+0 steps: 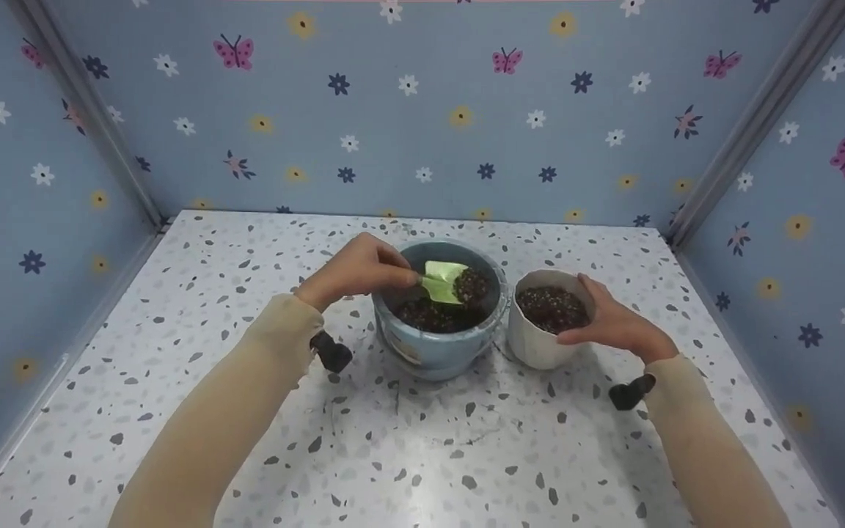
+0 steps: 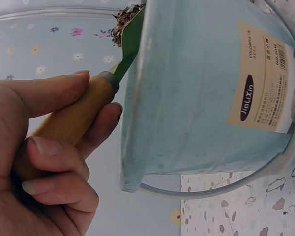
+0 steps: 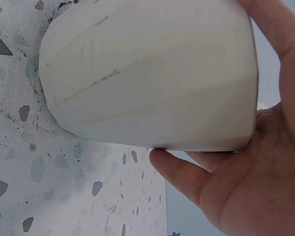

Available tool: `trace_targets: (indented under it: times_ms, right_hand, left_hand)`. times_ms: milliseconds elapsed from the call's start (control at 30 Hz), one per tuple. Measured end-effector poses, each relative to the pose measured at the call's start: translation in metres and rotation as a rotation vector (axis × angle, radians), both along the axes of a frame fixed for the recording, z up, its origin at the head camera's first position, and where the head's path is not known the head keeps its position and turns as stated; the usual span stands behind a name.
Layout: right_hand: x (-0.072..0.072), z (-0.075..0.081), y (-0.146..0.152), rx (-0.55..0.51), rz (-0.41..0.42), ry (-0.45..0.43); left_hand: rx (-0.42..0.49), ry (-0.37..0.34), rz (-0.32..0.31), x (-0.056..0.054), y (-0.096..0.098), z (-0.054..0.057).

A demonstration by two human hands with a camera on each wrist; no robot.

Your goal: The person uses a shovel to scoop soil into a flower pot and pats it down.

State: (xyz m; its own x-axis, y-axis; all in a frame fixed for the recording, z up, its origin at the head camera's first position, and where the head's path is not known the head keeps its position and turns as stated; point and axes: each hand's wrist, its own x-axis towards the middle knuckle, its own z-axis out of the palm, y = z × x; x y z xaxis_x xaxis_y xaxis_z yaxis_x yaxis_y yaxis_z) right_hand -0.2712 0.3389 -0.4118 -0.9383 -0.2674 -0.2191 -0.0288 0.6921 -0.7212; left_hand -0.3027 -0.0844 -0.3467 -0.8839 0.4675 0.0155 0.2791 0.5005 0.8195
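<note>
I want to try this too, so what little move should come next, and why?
Probably carry the trowel across to the pot: the left hand holds it loaded with soil over the bucket, the right hand holds the pot, and there seems to be room inside.

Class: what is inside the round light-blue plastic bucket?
Inside the light-blue bucket lies dark, grainy brown soil. A green-bladed, wooden-handled trowel, carrying more soil, is over it, hiding part. The soil hides the bucket's floor from view.
</note>
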Motion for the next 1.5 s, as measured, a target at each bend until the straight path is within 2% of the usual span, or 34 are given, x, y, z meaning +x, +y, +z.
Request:
trace_targets:
  times_ms: [133,467,667,1000,1133,1300,1500]
  right_hand:
    - [0.000,0.001,0.004,-0.001,-0.014,0.013]
    - [0.001,0.004,0.011,0.023,-0.036,0.021]
    - [0.000,0.003,0.008,0.029,-0.028,0.030]
    - [-0.002,-0.002,0.002,0.033,-0.018,0.058]
    - [-0.002,-0.004,-0.002,-0.005,-0.026,0.048]
    - [-0.001,-0.008,-0.003,-0.036,-0.046,0.041]
    - [0.000,-0.012,0.000,-0.018,-0.079,0.046]
  left_hand:
    - [0.010,0.005,0.013,-0.002,0.005,0.008]
    - [0.017,0.001,0.051,-0.004,0.020,0.017]
    - [0.039,-0.024,0.058,-0.003,0.032,0.020]
    - [0.089,-0.005,0.010,-0.005,0.066,0.014]
    - [0.103,-0.014,-0.001,-0.005,0.085,0.011]
    - [0.057,0.009,-0.031,-0.005,0.112,0.007]
    - [-0.033,0.061,-0.035,-0.005,0.135,0.002]
